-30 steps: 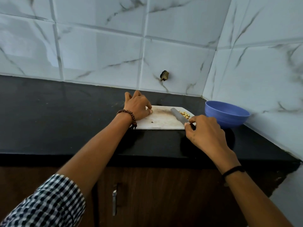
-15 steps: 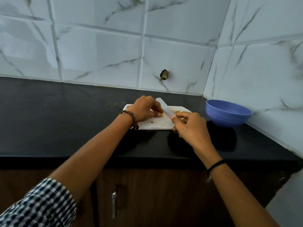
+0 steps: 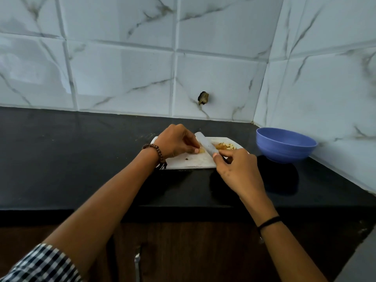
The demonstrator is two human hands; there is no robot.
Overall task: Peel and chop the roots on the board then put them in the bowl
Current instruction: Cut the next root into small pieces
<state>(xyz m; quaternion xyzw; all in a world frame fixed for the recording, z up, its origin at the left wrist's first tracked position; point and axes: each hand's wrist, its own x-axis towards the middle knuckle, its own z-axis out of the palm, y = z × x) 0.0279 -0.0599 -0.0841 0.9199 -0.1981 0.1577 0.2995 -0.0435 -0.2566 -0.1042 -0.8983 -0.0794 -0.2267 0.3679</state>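
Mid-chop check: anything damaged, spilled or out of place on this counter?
Only the wall tile behind the board: a dark, ragged hole breaks its surface, likely damage. A small dark scrap lies apart from the chopped pile. The bowl stands upright.

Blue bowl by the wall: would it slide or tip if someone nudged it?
The blue bowl looks like thin plastic, so it is probably light and apt to slide on the glossy black counter. Its wide, low shape suggests it would not tip easily.
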